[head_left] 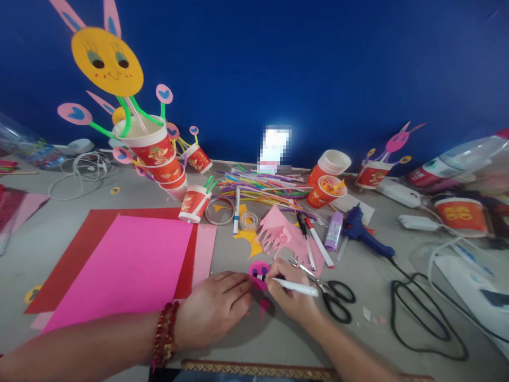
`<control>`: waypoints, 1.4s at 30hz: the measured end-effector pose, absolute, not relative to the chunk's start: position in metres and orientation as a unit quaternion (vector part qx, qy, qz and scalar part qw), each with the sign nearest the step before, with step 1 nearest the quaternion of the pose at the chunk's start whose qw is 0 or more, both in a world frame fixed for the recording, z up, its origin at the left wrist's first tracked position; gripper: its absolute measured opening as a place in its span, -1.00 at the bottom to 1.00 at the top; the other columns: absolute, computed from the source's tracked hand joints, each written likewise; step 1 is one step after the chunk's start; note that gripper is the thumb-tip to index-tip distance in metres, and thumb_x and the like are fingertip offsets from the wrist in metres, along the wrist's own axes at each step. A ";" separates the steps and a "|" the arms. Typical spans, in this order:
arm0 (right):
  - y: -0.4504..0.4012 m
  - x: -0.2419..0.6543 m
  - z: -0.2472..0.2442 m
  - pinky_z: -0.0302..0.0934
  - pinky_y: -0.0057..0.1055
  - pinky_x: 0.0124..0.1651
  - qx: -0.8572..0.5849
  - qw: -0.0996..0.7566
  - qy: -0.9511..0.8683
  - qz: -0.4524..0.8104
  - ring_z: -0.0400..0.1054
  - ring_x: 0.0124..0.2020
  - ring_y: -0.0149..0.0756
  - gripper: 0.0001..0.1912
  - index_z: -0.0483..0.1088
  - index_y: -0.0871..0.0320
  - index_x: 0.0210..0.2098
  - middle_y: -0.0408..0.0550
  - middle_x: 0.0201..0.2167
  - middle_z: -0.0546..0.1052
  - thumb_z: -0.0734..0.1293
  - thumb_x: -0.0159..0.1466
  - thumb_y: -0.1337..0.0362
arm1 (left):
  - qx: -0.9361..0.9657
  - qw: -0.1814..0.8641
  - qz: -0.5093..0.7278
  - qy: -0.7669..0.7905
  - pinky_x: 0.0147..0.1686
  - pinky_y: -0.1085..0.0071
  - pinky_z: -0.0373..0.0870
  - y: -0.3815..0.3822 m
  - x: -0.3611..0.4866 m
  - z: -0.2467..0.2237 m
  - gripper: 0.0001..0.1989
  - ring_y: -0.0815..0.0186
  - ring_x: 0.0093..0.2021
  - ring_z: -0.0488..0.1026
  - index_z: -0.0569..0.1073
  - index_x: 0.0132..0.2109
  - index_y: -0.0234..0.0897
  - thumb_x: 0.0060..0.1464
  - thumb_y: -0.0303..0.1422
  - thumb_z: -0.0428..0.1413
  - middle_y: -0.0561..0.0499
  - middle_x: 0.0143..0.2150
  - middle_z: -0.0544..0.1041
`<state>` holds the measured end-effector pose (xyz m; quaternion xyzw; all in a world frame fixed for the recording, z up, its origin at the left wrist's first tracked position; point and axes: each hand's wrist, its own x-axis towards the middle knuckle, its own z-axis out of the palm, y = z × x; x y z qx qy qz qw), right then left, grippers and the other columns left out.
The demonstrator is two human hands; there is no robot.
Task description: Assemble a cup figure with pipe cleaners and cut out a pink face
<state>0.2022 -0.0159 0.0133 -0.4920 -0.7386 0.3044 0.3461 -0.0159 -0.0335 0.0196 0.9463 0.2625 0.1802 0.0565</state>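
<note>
Grey tabletop [278,345], seen from where I stand in the rm.: a person's R hand [292,289] pinches a white marker [298,287], dark tip down on a small magenta paper disc [260,266]. The disc lies flat btwn. the two hands, nr. the front of the table. It's approx. round and vivid, w/ two dark blue-purple patches side by side and fine dark strokes just above them; the tip is at the L patch, and fingers cover part of the disc's R side. The L hand [217,307], w/ a red-bead bracelet [164,331] at the wrist, lies palm down, fingers stretched out close together, tips by the disc's L edge; can't tell whether they press on it.

A pointed pink scrap [264,306] sits just below the disc. Black-handled scissors [338,297] lie beside the R hand, a blue glue gun [368,236] farther R. Just behind the disc is a ragged-cut pale pink sheet [280,236]; to the L, stacked red and pink sheets [131,260]. Farther back, nr. the blue wall [222,63], are a bundle of multicol. pipe cleaners [262,185] and a yellow paper face [107,61], pink-eared, above stacked red cups [155,151].
</note>
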 end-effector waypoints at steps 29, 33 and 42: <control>-0.015 0.202 0.015 0.02 -0.47 -0.52 -0.496 0.359 -0.728 0.308 0.16 -0.62 -0.40 -0.81 0.22 0.08 -0.55 -0.25 -0.67 0.28 0.18 0.18 0.40 | 0.946 0.062 0.174 0.267 0.09 0.25 0.43 -0.034 -0.016 0.019 -0.80 0.19 0.11 0.46 0.47 -0.04 -0.36 0.36 -0.37 0.00 -0.12 0.07 0.57; -0.014 0.202 0.014 0.01 -0.47 -0.53 -0.495 0.378 -0.718 0.310 0.14 -0.63 -0.41 -0.80 0.19 0.08 -0.56 -0.26 -0.67 0.26 0.18 0.18 0.40 | 0.946 0.061 0.176 0.265 0.07 0.24 0.44 -0.034 -0.017 0.019 -0.80 0.17 0.10 0.48 0.47 -0.05 -0.36 0.35 -0.37 0.00 -0.12 0.07 0.57; -0.015 0.203 0.014 -0.01 -0.47 -0.52 -0.499 0.369 -0.716 0.319 0.14 -0.62 -0.40 -0.81 0.20 0.08 -0.56 -0.26 -0.67 0.26 0.20 0.16 0.40 | 0.946 0.061 0.180 0.262 0.06 0.24 0.44 -0.032 -0.016 0.019 -0.80 0.17 0.09 0.48 0.47 -0.06 -0.37 0.36 -0.36 0.00 -0.11 0.06 0.58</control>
